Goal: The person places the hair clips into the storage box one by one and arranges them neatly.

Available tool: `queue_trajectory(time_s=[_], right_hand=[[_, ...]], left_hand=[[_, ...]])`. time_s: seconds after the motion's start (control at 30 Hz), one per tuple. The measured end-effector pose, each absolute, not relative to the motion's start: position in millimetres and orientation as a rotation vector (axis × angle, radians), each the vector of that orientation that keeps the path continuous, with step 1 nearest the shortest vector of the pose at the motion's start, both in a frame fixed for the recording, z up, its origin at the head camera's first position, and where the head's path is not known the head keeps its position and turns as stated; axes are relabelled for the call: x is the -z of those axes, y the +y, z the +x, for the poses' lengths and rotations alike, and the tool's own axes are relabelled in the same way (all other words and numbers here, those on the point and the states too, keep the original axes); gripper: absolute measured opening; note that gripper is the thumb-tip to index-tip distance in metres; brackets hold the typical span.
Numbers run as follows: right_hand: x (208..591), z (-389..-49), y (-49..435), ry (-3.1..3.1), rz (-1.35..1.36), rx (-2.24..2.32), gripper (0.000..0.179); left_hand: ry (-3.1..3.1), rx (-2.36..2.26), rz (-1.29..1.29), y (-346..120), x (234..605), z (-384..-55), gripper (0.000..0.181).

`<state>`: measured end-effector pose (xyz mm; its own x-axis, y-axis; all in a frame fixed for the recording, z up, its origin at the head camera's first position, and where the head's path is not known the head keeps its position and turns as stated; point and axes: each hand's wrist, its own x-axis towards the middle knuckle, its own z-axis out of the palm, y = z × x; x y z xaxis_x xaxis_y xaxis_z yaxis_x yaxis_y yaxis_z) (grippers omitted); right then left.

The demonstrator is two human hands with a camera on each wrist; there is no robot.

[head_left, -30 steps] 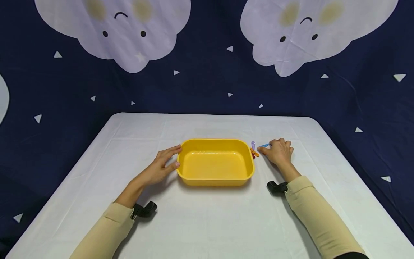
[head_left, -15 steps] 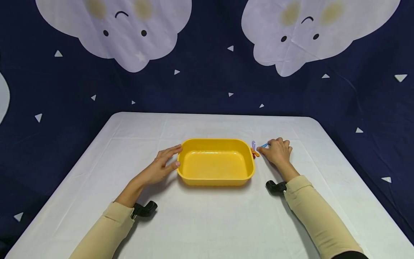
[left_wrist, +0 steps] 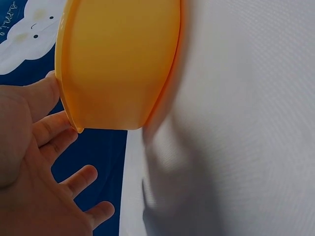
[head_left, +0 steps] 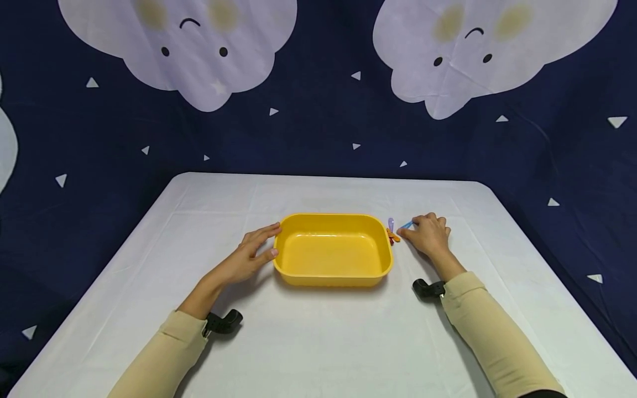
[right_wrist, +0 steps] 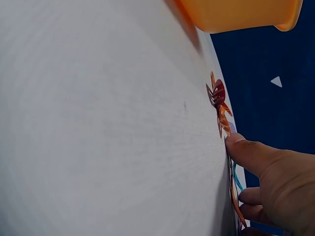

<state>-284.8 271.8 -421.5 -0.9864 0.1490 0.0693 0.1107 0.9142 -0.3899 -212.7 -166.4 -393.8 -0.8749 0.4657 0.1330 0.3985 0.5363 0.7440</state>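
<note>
A yellow plastic basin (head_left: 333,281) stands on the white table, its inside bare. My left hand (head_left: 245,255) rests against its left end, fingers spread; in the left wrist view the thumb (left_wrist: 43,96) and two fingertips touch the basin's rim (left_wrist: 60,59). To the basin's right, my right hand (head_left: 429,235) is low over the table, thumb and fingers bent around one end of a thin blue plastic piece (head_left: 407,225). The right wrist view has this blue piece (right_wrist: 238,178) beside an orange strip (right_wrist: 233,194) under the hand; the fingers partly hide both.
Between basin and right hand lie small plastic pieces: a lilac one (head_left: 391,224), orange ones (head_left: 395,237) and a dark red fork-like one (right_wrist: 218,93). A dark blue cloth (head_left: 318,132) with clouds hangs behind the table (head_left: 318,342). Both wrists wear black cameras.
The blue piece has turned slightly at the right fingertips. Otherwise both hands and the basin hold their places; the whole head view has shifted a little.
</note>
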Motion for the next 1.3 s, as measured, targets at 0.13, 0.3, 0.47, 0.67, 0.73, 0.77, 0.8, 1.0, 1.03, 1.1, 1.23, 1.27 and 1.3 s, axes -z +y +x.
queue_trajectory(time_s=[0.13,0.3,0.47,0.67,0.73,0.77,0.8,1.0,1.03,1.1,1.23,1.27,1.3], right_hand=[[421.1,-285.3,271.7,-2.974,-0.194,-0.603,0.062],[420.0,-285.5,271.1,-2.973,-0.203,-0.602,0.058],[419.6,-285.8,271.2,-2.979,-0.211,-0.605,0.057],[416.8,-284.7,271.9,-2.974,-0.194,-0.623,0.058],[414.6,-283.6,271.8,-2.963,-0.174,-0.639,0.057],[413.3,-283.0,271.8,-2.958,-0.161,-0.647,0.057],[412.1,-282.5,271.8,-2.953,-0.148,-0.652,0.057],[404.3,-277.5,269.7,-2.950,-0.067,-0.663,0.056],[403.1,-276.7,269.3,-2.950,-0.057,-0.668,0.056],[401.0,-275.2,268.4,-2.947,-0.037,-0.679,0.056],[394.7,-271.9,265.7,-2.943,-0.001,-0.711,0.055],[392.7,-270.7,264.6,-2.940,0.009,-0.720,0.055],[390.9,-269.8,263.5,-2.938,0.019,-0.730,0.055]], left_hand=[[2.680,-1.271,0.750,-167.0,393.6,-212.0,0.053],[2.679,-1.269,0.742,-167.1,392.4,-211.4,0.053],[2.673,-1.267,0.740,-166.4,391.8,-211.1,0.053],[2.672,-1.276,0.758,-166.4,392.2,-211.4,0.053],[2.681,-1.271,0.770,-166.9,392.9,-211.8,0.053],[2.685,-1.269,0.775,-167.2,393.3,-212.1,0.053],[2.689,-1.266,0.780,-167.4,393.7,-212.2,0.052],[2.693,-1.264,0.784,-168.1,394.6,-212.6,0.052],[2.694,-1.262,0.784,-168.1,394.6,-212.8,0.052],[2.693,-1.261,0.784,-167.9,394.4,-212.8,0.053],[2.693,-1.256,0.783,-167.4,393.6,-212.6,0.053],[2.692,-1.256,0.783,-167.3,393.5,-212.7,0.053],[2.691,-1.256,0.782,-167.2,393.5,-212.8,0.053]])
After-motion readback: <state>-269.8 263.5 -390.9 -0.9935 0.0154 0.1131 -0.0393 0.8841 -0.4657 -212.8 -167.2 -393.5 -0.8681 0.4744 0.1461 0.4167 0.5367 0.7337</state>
